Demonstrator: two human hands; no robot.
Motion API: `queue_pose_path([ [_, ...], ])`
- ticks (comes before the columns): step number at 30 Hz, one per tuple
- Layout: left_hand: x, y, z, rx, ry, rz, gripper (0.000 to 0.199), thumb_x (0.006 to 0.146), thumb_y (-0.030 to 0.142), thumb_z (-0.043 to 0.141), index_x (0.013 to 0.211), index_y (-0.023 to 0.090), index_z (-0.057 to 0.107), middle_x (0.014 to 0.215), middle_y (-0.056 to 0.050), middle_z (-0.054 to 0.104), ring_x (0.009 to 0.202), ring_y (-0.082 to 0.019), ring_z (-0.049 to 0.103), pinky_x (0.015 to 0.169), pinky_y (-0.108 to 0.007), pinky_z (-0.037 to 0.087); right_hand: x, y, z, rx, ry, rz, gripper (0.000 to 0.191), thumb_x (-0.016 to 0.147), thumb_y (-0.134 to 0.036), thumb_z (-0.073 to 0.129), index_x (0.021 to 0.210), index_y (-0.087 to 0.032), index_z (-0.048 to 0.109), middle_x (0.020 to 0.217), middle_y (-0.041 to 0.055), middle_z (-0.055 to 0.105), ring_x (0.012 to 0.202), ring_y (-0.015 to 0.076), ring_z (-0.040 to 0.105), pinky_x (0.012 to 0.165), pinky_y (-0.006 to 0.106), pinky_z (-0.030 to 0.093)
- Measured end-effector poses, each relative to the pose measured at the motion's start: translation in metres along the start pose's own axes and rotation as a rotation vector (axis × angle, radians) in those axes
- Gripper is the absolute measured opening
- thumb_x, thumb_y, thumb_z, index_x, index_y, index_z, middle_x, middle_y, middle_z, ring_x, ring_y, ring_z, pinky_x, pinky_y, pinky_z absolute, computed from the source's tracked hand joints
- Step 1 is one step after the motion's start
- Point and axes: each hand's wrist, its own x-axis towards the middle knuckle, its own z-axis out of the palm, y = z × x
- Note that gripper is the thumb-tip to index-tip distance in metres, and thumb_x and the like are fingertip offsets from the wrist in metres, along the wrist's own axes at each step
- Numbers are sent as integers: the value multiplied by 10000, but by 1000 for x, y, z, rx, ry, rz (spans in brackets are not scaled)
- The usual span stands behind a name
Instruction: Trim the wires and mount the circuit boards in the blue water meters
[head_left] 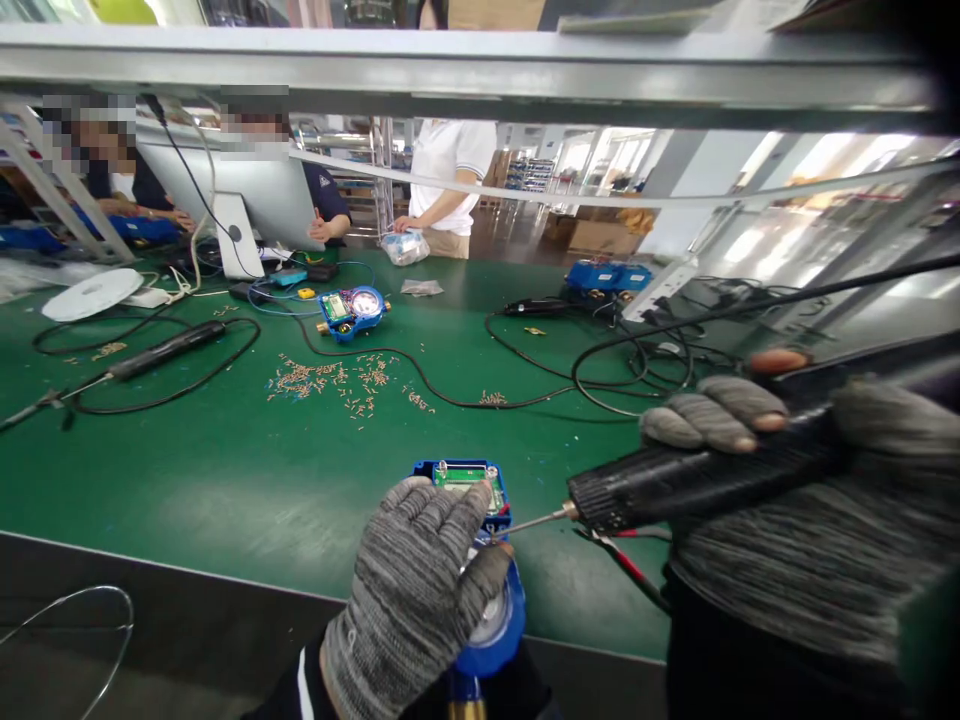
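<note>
My right hand (795,480), in a grey knit glove with bare fingertips, wraps round a black electric screwdriver (667,485). Its thin bit (529,523) points left and reaches the blue water meter (495,650) at the table's front edge. Over that meter lies my left hand (420,590), gloved too, gripping it with thumb and index finger on either side of the bit's tip. Whether a screw sits at the tip is hidden by the fingers. A green circuit board (461,477) shows in the meter's housing. Red and black wires (634,565) hang below the screwdriver.
Small screws (300,378) lie scattered mid-table. Behind them stands another open blue meter (352,312). A second electric screwdriver (165,350) rests at left. Cables (637,355) and a power strip (660,290) lie at right. People stand or sit beyond a monitor (232,195).
</note>
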Motion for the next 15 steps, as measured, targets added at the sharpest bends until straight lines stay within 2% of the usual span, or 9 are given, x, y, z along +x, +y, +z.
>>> queue_pose_path([
  [4, -2, -3, -1, -42, 1, 14, 208, 954, 331, 546, 1070, 216, 674, 938, -4, 787, 841, -226, 739, 846, -465, 595, -7, 2, 1, 10, -8, 5, 155, 752, -251, 539, 844, -149, 611, 609, -52, 397, 490, 59, 423, 510, 212, 470],
  [8, -1, -5, -3, -48, -46, 41, 217, 973, 309, 504, 1061, 226, 685, 934, 8, 787, 824, -222, 735, 828, -471, 598, -8, 4, -1, 0, -46, -26, 153, 745, -242, 570, 856, -147, 617, 610, -47, 424, 513, 71, 425, 540, 233, 486],
  [15, -6, -8, -4, -20, -115, 76, 232, 980, 267, 476, 1009, 211, 700, 951, -15, 791, 856, -226, 739, 862, -480, 599, -10, 1, 2, -4, -36, -7, 143, 788, -237, 514, 848, -150, 610, 605, -46, 426, 507, 66, 444, 534, 220, 483],
])
